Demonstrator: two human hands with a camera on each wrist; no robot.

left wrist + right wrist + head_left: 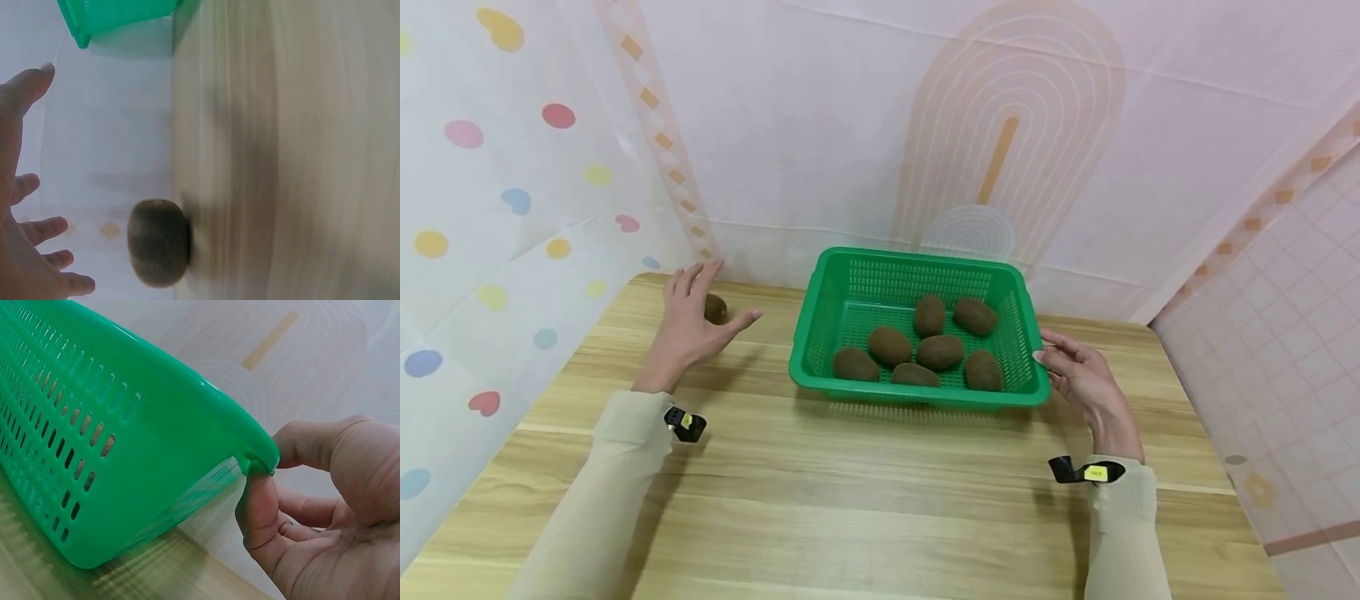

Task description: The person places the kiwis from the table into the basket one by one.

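Note:
My left hand point(688, 325) is spread above a lone kiwi point(716, 309) at the table's back left. In the left wrist view a gap shows between the fingers and that kiwi point(159, 244). With thumb and fingers, my right hand point(1086, 379) pinches the right rim of a green plastic basket point(917, 395); the right wrist view shows the thumb over the rim and a finger under it. Several brown kiwis point(940, 352) lie inside the basket, mostly toward its right and front.
The wood-grain table point(865, 517) is backed by a patterned pale cloth point(820, 150) that also covers both sides. A black camera mount sits on each wrist. The basket stands near the table's back edge.

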